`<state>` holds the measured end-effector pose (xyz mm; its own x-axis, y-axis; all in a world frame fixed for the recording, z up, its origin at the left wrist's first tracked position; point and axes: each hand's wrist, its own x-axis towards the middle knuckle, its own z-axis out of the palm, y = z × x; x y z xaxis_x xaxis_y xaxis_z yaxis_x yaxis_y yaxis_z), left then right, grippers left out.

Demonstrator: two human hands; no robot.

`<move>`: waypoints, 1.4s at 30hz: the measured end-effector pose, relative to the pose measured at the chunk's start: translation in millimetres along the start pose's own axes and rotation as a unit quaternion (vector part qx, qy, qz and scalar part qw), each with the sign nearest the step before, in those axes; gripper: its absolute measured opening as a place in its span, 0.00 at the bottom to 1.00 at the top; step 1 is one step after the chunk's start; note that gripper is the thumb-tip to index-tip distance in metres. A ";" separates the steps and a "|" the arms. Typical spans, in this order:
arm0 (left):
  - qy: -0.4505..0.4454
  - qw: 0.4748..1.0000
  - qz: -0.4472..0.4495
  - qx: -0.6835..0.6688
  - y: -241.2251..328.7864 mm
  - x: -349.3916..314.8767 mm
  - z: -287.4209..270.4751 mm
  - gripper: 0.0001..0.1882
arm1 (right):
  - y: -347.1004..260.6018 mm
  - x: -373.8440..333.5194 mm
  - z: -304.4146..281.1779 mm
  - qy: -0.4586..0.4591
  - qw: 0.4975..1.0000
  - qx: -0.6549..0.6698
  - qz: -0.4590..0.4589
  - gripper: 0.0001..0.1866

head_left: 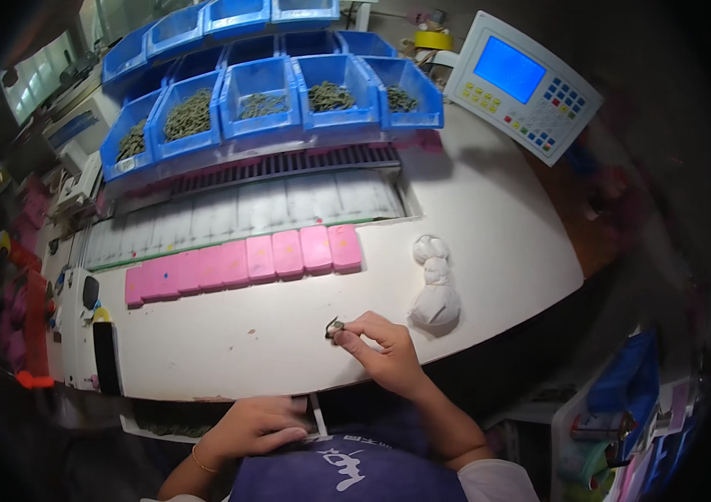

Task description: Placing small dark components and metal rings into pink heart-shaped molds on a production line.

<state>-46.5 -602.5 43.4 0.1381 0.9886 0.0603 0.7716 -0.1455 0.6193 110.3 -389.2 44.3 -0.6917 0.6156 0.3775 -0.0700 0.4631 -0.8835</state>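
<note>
On white table (489, 226), blue bins (259, 88)

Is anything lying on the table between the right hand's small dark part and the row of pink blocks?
Nothing visible. The right hand pinches the small dark part, and the white table between it and the pink blocks is bare. The white cloth bundle sits off to the right.

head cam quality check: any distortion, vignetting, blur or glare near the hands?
Head view: strong fisheye, the white table edge and the row of pink blocks bow visibly; heavy dark vignette at the rim, right side dim and soft. Centre evenly lit and sharp: the right hand pinching a small dark part reads clearly. The left hand is dimmer at the table's edge. The blue screen is blown out.
</note>
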 end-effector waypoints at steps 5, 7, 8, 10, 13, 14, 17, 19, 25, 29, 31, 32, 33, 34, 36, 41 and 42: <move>0.266 0.896 -0.214 -0.284 23.9 10.8 -11.7 0.11 | 6.0 -25.6 26.3 -0.232 0.889 0.292 0.266 0.13; 0.320 0.874 -0.203 -0.304 31.8 16.5 -6.3 0.12 | 1.1 -29.7 35.8 -0.245 0.902 0.267 0.234 0.13; 0.336 0.872 -0.184 -0.303 29.9 17.8 -1.6 0.13 | 3.2 -30.9 40.2 -0.248 0.897 0.277 0.237 0.13; 0.330 0.885 -0.190 -0.270 30.2 12.6 2.3 0.12 | 6.2 -34.3 47.1 -0.243 0.900 0.281 0.229 0.13; 0.346 0.882 -0.226 -0.226 32.4 8.5 5.3 0.10 | 1.5 -31.8 54.5 -0.249 0.907 0.270 0.207 0.11; 0.348 0.888 -0.226 -0.196 33.1 7.5 6.0 0.09 | -0.4 -30.9 55.6 -0.257 0.915 0.248 0.186 0.10; 0.365 0.892 -0.206 -0.170 28.2 5.5 10.9 0.08 | -3.2 -31.7 58.9 -0.267 0.928 0.211 0.150 0.09; 0.381 0.889 -0.188 -0.173 26.2 2.8 11.9 0.08 | -5.0 -30.8 58.9 -0.274 0.928 0.206 0.146 0.09; 0.351 0.856 -0.232 -0.302 28.8 -1.1 9.6 0.06 | -2.7 -32.8 61.0 -0.309 0.907 0.234 0.166 0.11; 0.342 0.827 -0.245 -0.372 28.7 -1.1 9.3 0.05 | -0.5 -34.8 60.2 -0.353 0.854 0.306 0.228 0.12; 0.339 0.815 -0.253 -0.396 28.8 -1.2 9.9 0.05 | 0.6 -37.1 61.2 -0.346 0.852 0.318 0.230 0.13; 0.339 0.807 -0.256 -0.410 29.0 -1.1 10.1 0.04 | 1.3 -38.1 61.6 -0.338 0.850 0.331 0.232 0.14; 0.338 0.799 -0.259 -0.424 29.2 -0.9 10.3 0.04 | 2.5 -38.9 61.8 -0.338 0.850 0.331 0.232 0.14; 0.338 0.799 -0.259 -0.424 29.5 -0.6 10.4 0.04 | 3.9 -39.6 61.9 -0.341 0.845 0.338 0.236 0.14; 0.337 0.793 -0.253 -0.441 30.6 0.1 10.1 0.04 | 4.1 -40.3 61.7 -0.344 0.839 0.345 0.241 0.15; 0.328 0.772 -0.245 -0.487 29.5 0.2 10.2 0.03 | -1.2 -38.1 61.8 -0.342 0.799 0.407 0.282 0.16; 0.325 0.767 -0.243 -0.498 28.6 0.1 10.5 0.04 | -0.3 -38.2 62.1 -0.342 0.799 0.407 0.282 0.16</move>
<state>-17.9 -607.0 52.9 -0.6038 0.7742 -0.1896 -0.2670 0.0277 0.9633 92.1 -452.5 13.0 -0.9897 -0.0411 -0.1375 0.1393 -0.5036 -0.8526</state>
